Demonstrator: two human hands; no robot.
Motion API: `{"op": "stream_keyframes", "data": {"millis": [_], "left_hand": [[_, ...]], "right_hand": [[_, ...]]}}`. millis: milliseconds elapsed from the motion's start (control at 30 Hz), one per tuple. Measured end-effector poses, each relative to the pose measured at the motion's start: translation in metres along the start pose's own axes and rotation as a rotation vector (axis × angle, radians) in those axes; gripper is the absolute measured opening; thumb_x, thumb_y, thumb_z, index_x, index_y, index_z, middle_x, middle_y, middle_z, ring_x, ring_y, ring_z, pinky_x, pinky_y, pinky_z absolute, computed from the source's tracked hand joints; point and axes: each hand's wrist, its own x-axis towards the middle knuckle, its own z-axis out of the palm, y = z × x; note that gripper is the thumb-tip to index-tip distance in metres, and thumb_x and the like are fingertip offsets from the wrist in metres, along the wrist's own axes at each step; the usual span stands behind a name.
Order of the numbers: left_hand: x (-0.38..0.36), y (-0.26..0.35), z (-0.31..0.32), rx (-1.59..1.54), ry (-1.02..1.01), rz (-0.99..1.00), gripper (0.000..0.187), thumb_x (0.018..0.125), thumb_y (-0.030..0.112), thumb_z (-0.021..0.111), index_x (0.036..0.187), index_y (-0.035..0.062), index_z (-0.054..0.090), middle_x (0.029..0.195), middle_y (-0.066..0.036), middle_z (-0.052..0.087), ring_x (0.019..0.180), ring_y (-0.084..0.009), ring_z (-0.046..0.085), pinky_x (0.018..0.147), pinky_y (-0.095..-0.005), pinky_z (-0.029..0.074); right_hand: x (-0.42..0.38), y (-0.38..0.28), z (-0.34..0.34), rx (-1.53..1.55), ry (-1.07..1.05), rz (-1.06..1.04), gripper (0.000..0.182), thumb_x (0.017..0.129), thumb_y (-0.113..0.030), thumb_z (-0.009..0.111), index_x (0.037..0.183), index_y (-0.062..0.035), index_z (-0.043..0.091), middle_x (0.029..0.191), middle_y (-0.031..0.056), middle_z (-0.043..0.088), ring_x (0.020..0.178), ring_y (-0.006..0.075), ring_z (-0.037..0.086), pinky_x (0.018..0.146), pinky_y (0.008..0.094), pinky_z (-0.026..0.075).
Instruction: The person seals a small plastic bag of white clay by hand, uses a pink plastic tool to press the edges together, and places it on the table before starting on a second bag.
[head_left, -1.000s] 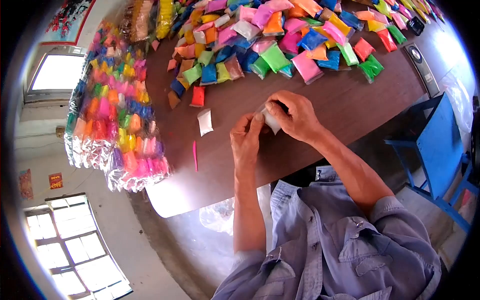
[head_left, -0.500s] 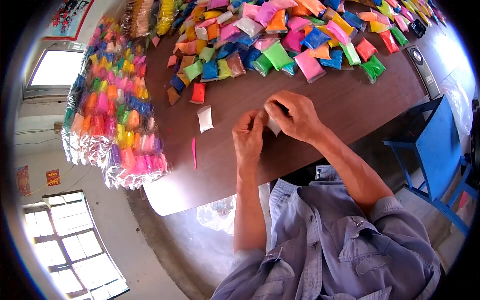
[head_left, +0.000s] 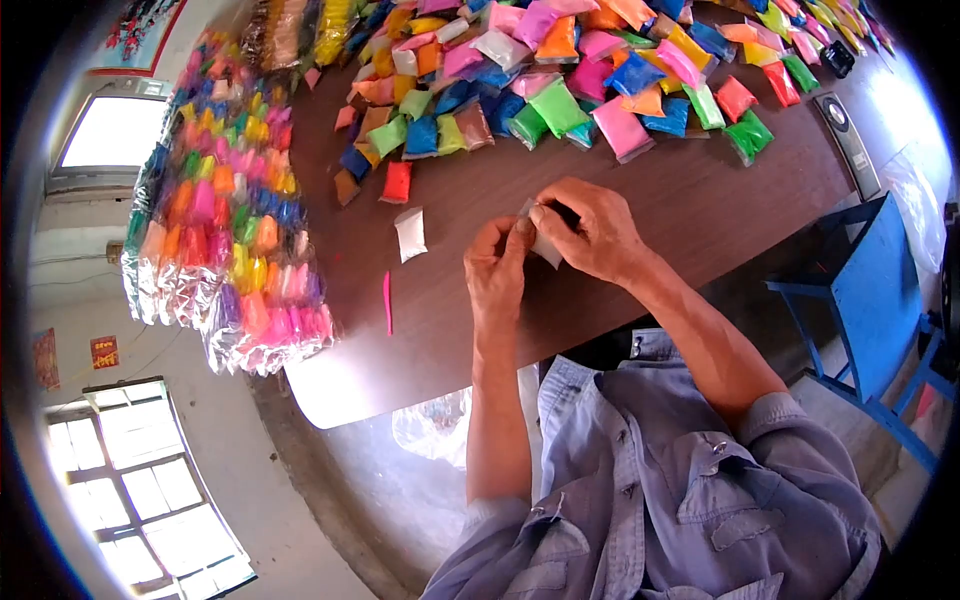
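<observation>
Packet (head_left: pixel 546 249), whitish and partly covered, is held above the brown surface (head_left: pixel 720 215); its visible length slants from upper left to lower right, lower corner toward the grey-blue shirt (head_left: pixel 640 450). Left hand (head_left: pixel 498 262) and right hand (head_left: pixel 592 230) both pinch it.

Bright paned window (head_left: pixel 150 490), pale wall (head_left: pixel 225 440); blue furniture (head_left: pixel 875 300) right.

Blue stool (head_left: pixel 875 300) at right, clear plastic (head_left: pixel 917 205) beside it. Paned window (head_left: pixel 118 462) at lower left; small red poster (head_left: pixel 104 352) nearby.
</observation>
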Motion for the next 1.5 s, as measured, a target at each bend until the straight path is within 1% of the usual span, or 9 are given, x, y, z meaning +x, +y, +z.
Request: {"op": "stream_keyframes", "data": {"millis": [233, 300, 433, 500, 833, 900, 1067, 1333, 1500], "left_hand": [[-0.003, 0.009, 0.005, 0.057, 0.034, -0.019, 0.020, 0.103, 0.017, 0.073, 0.107, -0.0023, 0.075, 0.088, 0.002, 0.070, 0.081, -0.0062, 0.058, 0.073, -0.0234, 0.047], [-0.003, 0.004, 0.003, 0.058, 0.011, 0.007, 0.020, 0.103, 0.018, 0.073, 0.106, -0.0022, 0.076, 0.088, 0.002, 0.070, 0.081, -0.0061, 0.058, 0.073, -0.0235, 0.047], [-0.002, -0.002, -0.002, 0.005, -0.021, 0.028, 0.020, 0.103, 0.018, 0.073, 0.104, -0.0018, 0.076, 0.087, 0.002, 0.070, 0.083, -0.0058, 0.058, 0.074, -0.0242, 0.047], [-0.001, -0.003, -0.002, 0.045, -0.010, 0.032, 0.021, 0.103, 0.019, 0.073, 0.104, -0.0017, 0.076, 0.087, 0.003, 0.070, 0.082, -0.0059, 0.058, 0.073, -0.0244, 0.047], [-0.001, 0.008, 0.000, 0.142, -0.062, 0.019, 0.029, 0.103, 0.025, 0.074, 0.110, -0.0028, 0.075, 0.084, 0.001, 0.068, 0.078, -0.0070, 0.058, 0.070, -0.0257, 0.047], [-0.002, 0.006, 0.002, 0.074, -0.038, 0.009, 0.030, 0.103, 0.026, 0.074, 0.111, -0.0030, 0.075, 0.084, 0.001, 0.069, 0.077, -0.0073, 0.059, 0.069, -0.0259, 0.047], [-0.002, 0.005, -0.001, -0.012, -0.032, -0.026, 0.032, 0.102, 0.027, 0.076, 0.112, -0.0029, 0.075, 0.085, -0.002, 0.071, 0.076, -0.0084, 0.061, 0.068, -0.0264, 0.048], [-0.001, 0.013, 0.002, 0.140, -0.110, -0.005, 0.033, 0.101, 0.028, 0.078, 0.085, 0.0010, 0.068, 0.077, -0.001, 0.069, 0.071, -0.0076, 0.059, 0.064, -0.0255, 0.045], [-0.001, 0.004, -0.002, 0.023, -0.086, -0.033, 0.032, 0.100, 0.029, 0.079, 0.087, 0.0012, 0.069, 0.077, -0.002, 0.069, 0.072, -0.0079, 0.059, 0.064, -0.0248, 0.045]], "right_hand": [[0.000, 0.008, 0.000, 0.036, 0.011, -0.006, 0.012, 0.099, -0.013, 0.069, 0.100, -0.0008, 0.071, 0.089, 0.0135, 0.071, 0.073, 0.0250, 0.068, 0.062, 0.0355, 0.052], [0.000, 0.006, -0.001, 0.027, -0.013, 0.025, 0.015, 0.097, -0.017, 0.069, 0.097, -0.0028, 0.072, 0.091, 0.0151, 0.073, 0.079, 0.0350, 0.072, 0.068, 0.0430, 0.055], [0.000, 0.003, 0.000, 0.047, -0.025, 0.037, 0.015, 0.097, -0.018, 0.070, 0.096, -0.0030, 0.072, 0.090, 0.0151, 0.073, 0.079, 0.0358, 0.071, 0.068, 0.0432, 0.055], [0.001, 0.002, 0.000, 0.011, -0.027, -0.034, 0.012, 0.098, -0.012, 0.071, 0.100, 0.0000, 0.071, 0.087, 0.0140, 0.069, 0.073, 0.0265, 0.068, 0.064, 0.0371, 0.052], [0.002, 0.007, 0.002, 0.033, 0.072, 0.005, 0.017, 0.102, -0.015, 0.068, 0.101, 0.0011, 0.070, 0.085, 0.0154, 0.068, 0.070, 0.0263, 0.064, 0.063, 0.0373, 0.050], [0.002, 0.003, 0.001, -0.006, 0.018, 0.020, 0.019, 0.102, -0.020, 0.067, 0.096, -0.0021, 0.068, 0.088, 0.0164, 0.069, 0.079, 0.0378, 0.069, 0.067, 0.0448, 0.053], [0.001, 0.006, 0.004, -0.034, -0.007, 0.009, 0.023, 0.103, -0.022, 0.066, 0.092, -0.0023, 0.068, 0.084, 0.0175, 0.067, 0.071, 0.0372, 0.067, 0.063, 0.0446, 0.051], [0.004, 0.005, 0.000, -0.013, 0.057, 0.041, 0.030, 0.104, -0.024, 0.067, 0.084, -0.0021, 0.063, 0.073, 0.0165, 0.063, 0.062, 0.0335, 0.063, 0.056, 0.0434, 0.047], [0.004, 0.001, 0.000, 0.013, 0.011, 0.034, 0.031, 0.105, -0.028, 0.067, 0.087, -0.0025, 0.067, 0.072, 0.0140, 0.064, 0.061, 0.0284, 0.063, 0.056, 0.0411, 0.049]]}}
